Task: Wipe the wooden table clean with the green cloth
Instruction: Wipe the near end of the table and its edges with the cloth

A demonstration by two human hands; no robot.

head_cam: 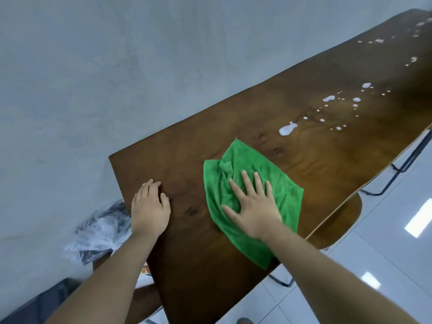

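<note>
Head view crops the wooden table (327, 160) at its far end. Your open right hand (253, 206) presses the green cloth (280, 178); your left hand (149, 206) lies flat beside it.

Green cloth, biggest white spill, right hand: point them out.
green cloth (250, 159), head view, bare part beyond the fingertips
biggest white spill (287, 129), head view, its middle
right hand (253, 209), head view, back of the hand

Single head-worn view, tilted, looking down, close over wooden table (327, 90)
</note>
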